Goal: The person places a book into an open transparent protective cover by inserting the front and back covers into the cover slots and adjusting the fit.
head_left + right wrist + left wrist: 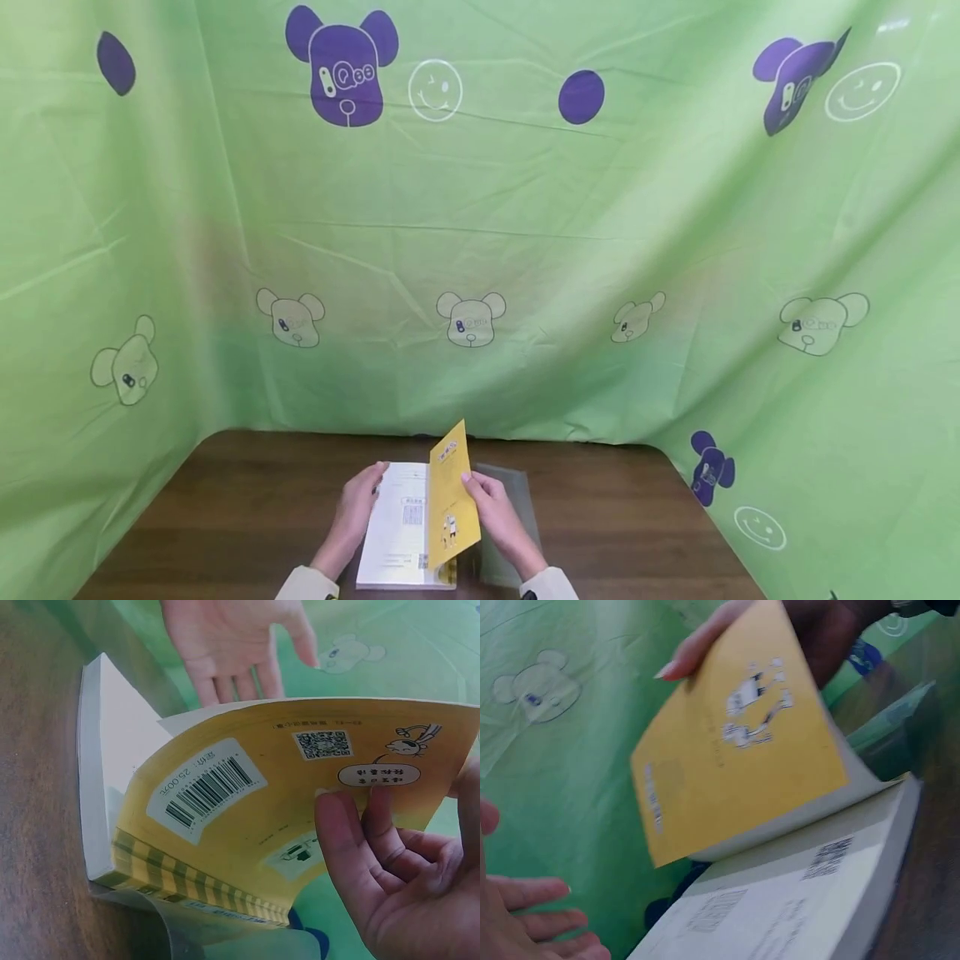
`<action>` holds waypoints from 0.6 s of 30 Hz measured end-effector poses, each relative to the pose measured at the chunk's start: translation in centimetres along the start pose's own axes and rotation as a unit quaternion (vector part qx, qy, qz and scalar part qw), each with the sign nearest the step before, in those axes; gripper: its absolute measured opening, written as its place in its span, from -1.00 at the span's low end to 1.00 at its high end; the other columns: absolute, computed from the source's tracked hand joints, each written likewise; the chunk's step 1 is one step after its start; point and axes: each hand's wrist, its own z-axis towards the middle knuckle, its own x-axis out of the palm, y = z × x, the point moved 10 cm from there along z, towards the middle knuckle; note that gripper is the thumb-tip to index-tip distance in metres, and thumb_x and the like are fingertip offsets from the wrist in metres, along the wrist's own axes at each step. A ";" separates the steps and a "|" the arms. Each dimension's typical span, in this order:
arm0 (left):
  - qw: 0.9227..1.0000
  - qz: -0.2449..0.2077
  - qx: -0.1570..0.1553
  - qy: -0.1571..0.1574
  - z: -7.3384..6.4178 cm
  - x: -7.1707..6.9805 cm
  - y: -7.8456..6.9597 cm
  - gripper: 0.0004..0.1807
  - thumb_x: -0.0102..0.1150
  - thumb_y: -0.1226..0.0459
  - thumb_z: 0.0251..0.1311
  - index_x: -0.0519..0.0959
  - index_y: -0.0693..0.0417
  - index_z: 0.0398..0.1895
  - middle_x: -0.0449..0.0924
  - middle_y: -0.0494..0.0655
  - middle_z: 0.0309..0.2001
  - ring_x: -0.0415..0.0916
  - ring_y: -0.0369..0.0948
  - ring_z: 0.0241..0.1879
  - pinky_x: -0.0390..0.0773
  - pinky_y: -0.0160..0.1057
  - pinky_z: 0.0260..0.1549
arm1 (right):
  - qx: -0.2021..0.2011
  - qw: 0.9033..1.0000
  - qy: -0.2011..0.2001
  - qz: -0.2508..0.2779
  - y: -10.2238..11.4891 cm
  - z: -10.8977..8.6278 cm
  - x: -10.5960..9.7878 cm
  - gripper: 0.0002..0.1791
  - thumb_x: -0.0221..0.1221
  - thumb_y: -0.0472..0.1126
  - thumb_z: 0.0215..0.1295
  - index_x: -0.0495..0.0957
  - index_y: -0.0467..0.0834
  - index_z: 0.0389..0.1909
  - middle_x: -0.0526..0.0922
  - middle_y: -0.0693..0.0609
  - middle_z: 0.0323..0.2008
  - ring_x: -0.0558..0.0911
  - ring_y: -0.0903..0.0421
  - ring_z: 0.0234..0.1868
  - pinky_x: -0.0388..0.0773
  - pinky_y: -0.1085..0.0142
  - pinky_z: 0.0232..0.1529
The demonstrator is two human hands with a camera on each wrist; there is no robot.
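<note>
A thick paperback book [392, 521] lies on the table with a white printed page facing up. Its yellow cover [452, 496] stands raised on the right side, showing a flap with small cartoon figures. My right hand [497, 515] pinches the outer edge of that cover between thumb and fingers. In the right wrist view, a barcode [206, 791] and a QR code [322, 745] appear on the cover's outside. Beside the book's left edge is my left hand [358, 508]. Its fingers [536, 889] are extended and grip nothing in the left wrist view.
A translucent plastic sheet or sleeve [517, 492] lies right of the book, partly under my right hand. The brown wooden table [615, 517] is enclosed by a green curtain [525, 250] printed with bear heads, at the back and both sides.
</note>
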 end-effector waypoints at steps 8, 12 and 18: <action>0.995 0.060 0.065 0.035 -0.6 3.6 -0.9 -0.45 -0.13 0.08 0.57 0.46 0.34 0.33 0.25 0.31 0.48 0.10 0.26 0.51 0.03 0.31 0.46 | 0.000 1.000 -0.010 -0.001 0.5 0.3 0.1 -0.39 -0.14 -0.03 0.66 0.32 -0.50 0.36 0.67 -0.43 0.01 0.78 -0.09 -0.14 0.69 0.36 -0.22; 0.994 0.063 0.071 0.048 -0.6 4.6 -0.9 -0.45 -0.16 0.06 0.57 0.43 0.26 0.39 0.15 0.24 0.54 0.02 0.23 0.54 -0.07 0.32 0.47 | 0.003 1.000 -0.003 0.014 0.6 0.3 0.4 -0.38 -0.15 -0.04 0.66 0.30 -0.52 0.36 0.67 -0.42 -0.01 0.77 -0.08 -0.14 0.72 0.32 -0.23; 0.994 0.055 0.074 0.057 -0.5 5.0 -0.7 -0.40 -0.17 0.03 0.57 0.31 0.22 0.48 0.14 0.19 0.55 0.03 0.21 0.54 -0.06 0.28 0.48 | 0.010 1.000 -0.011 0.013 0.4 0.3 0.4 -0.36 -0.14 -0.02 0.65 0.28 -0.55 0.35 0.59 -0.07 -0.36 0.59 0.15 -0.38 0.75 0.19 -0.34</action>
